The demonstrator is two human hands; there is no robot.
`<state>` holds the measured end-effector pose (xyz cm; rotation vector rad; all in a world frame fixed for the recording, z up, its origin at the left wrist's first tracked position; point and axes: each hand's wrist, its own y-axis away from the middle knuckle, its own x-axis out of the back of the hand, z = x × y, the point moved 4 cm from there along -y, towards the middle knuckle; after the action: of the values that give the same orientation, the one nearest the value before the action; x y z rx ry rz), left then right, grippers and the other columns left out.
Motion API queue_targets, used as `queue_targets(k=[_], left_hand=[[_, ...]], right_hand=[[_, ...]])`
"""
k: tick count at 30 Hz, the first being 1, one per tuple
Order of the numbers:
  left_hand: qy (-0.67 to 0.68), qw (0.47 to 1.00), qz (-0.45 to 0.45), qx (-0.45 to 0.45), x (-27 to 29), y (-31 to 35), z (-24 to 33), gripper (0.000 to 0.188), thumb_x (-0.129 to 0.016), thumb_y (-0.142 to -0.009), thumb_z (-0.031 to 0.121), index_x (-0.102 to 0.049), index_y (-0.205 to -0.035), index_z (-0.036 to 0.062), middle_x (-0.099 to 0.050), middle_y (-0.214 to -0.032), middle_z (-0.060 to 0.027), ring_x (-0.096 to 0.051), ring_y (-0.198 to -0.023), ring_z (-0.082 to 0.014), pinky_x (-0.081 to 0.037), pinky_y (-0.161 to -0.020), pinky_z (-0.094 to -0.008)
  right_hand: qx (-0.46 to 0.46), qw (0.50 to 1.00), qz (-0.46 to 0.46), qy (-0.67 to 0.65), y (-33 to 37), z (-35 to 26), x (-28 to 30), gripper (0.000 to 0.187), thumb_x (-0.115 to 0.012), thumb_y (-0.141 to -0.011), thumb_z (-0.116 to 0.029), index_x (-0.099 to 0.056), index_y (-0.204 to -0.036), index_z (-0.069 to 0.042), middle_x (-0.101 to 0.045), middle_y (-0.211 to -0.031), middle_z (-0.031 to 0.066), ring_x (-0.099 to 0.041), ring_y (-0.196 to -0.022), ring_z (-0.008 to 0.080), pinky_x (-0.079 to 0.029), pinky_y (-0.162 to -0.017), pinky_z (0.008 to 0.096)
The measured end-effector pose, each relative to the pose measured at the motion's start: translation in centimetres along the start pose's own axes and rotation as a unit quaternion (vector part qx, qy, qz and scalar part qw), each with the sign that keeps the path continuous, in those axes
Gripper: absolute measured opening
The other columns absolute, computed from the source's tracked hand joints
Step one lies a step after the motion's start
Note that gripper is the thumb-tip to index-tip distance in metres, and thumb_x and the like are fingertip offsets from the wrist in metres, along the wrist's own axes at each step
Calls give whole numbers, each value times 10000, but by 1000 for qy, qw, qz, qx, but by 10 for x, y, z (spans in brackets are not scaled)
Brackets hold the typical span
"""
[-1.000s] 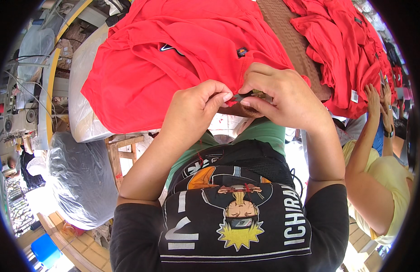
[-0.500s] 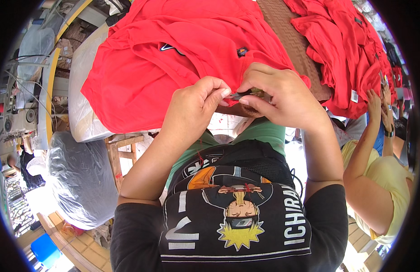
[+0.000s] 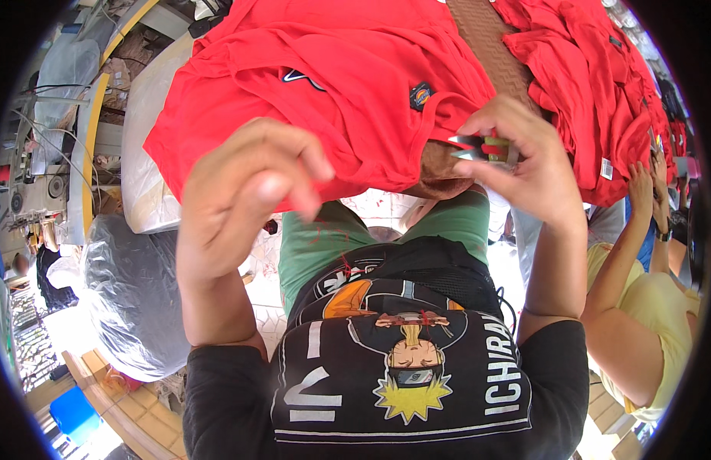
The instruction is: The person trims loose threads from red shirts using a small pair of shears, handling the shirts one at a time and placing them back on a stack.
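Observation:
A red garment (image 3: 355, 115) lies spread over the table in front of me, with a small dark label near its neck and a dark-outlined mark on the cloth. My left hand (image 3: 252, 192) is raised above its near edge, fingers bent but apart, holding nothing and slightly blurred. Over the garment's right edge, my right hand (image 3: 520, 157) grips thread snips (image 3: 489, 148) between thumb and fingers. The blades are spread and point left, clear of the cloth.
More red garments (image 3: 589, 100) lie at the right, where a co-worker's hands (image 3: 646, 192) touch them. Brown textured cloth (image 3: 489, 54) covers the table between. A plastic-wrapped bundle (image 3: 133, 299) stands at my left, near a blue container (image 3: 75, 414).
My hands were together at the garment's near edge. They have moved apart, the left one leftward and opening, the right one rightward with the snips. The garment's label now shows more fully.

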<state>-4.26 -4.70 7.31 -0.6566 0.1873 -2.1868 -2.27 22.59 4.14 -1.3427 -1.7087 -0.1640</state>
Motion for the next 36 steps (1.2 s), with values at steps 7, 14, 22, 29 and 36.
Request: queue_targets(k=[7, 14, 22, 29, 36], left_hand=[[-255, 964, -34, 62, -65, -3, -67, 303, -651, -851, 104, -598, -1142, 39, -632, -1131, -117, -602, -1044, -212, -444, -920, -338], [-33, 985, 69, 153, -76, -4, -83, 262, -661, -848, 59, -603, -1104, 60, -628, -1146, -109, -616, -1054, -224, -484, -863, -315], [-222, 968, 94, 74, -77, -12, -70, 148, -745, -791, 107, -674, -904, 43, -640, -1095, -94, -628, -965, -207, -493, -801, -299], [-43, 981, 61, 179, -77, -11, -58, 90, -667, -827, 12, -696, -912, 17, -655, -1088, -82, -638, -798, -93, -511, -704, -248], [11, 992, 87, 93, -84, -4, -69, 128, -693, -785, 16, -683, -911, 31, -642, -1178, -128, -691, -933, -185, -546, -792, -278]], right_hand=[[-73, 990, -119, -9, 15, 17, -81, 290, -781, -709, -162, -664, -952, -56, -650, -861, 99, -653, -762, 285, -503, -644, 375], [-138, 982, 0, -131, 15, 26, -67, 194, -728, -751, -74, -666, -923, -10, -642, -807, 138, -638, -688, 273, -502, -626, 343], [-89, 992, -4, -89, 11, 15, -58, 239, -714, -710, -10, -654, -942, -18, -635, -815, 114, -647, -695, 248, -505, -619, 324], [-103, 992, 40, -66, 13, 20, -55, 284, -698, -677, 13, -655, -953, -39, -631, -837, 97, -643, -695, 241, -502, -613, 330], [-135, 988, 44, -66, 12, 14, -50, 279, -714, -713, -27, -650, -984, -51, -627, -840, 81, -646, -714, 226, -508, -631, 314]])
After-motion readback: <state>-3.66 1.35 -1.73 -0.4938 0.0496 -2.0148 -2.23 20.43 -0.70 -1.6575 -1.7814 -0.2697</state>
